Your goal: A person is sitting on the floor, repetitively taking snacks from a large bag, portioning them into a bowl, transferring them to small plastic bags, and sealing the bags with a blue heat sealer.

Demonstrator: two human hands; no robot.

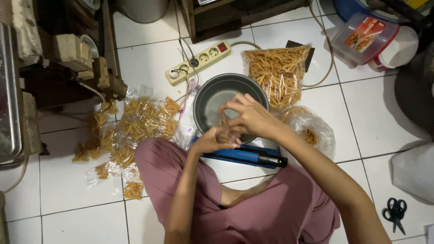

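Note:
I sit cross-legged on a white tiled floor. My left hand (pixel 211 141) and my right hand (pixel 246 116) meet over the near rim of a grey metal bowl (pixel 216 92) and together hold a small clear plastic bag (pixel 227 134) with a few yellow snack sticks in it. The right hand's fingers pinch at the bag's top, the left cups it from below. The bowl looks almost empty. A blue bar-shaped sealer (pixel 246 156) lies on the floor just under my hands.
Several small filled snack bags (pixel 135 124) lie to the left. A large bag of sticks (pixel 278 74) and a crumpled bag (pixel 312 131) sit right of the bowl. A power strip (pixel 199 61), a lidded container (pixel 364 38) and black scissors (pixel 395 212) are around.

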